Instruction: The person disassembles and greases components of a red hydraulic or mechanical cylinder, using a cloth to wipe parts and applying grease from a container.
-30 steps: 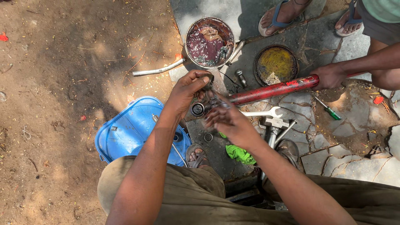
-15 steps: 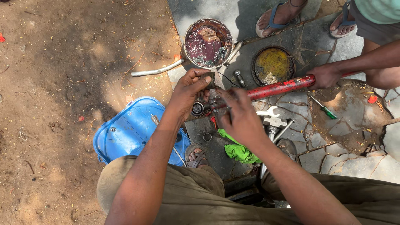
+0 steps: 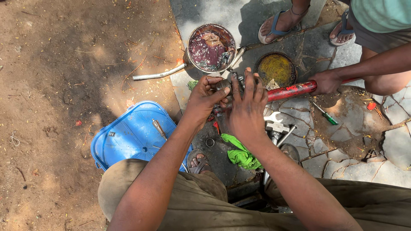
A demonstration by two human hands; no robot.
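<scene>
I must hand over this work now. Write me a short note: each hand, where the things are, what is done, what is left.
Left hand: fingers curled at the near end of the red tube, gripping small parts I cannot make out.
Right hand: fingers spread, laid over the same end.
A second person's hand holds the tube's far end.
Nearby: can of dark grease, spanner, green rag, blue lid.
Done: not visible, the hands hide the joint.
Left: probably finishing that end of the tube.

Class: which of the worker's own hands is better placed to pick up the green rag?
Right, probably. The right hand hovers directly above the green rag, which lies beside its forearm. The left hand sits farther left, fingers curled on the metal part at the red tube.
</scene>
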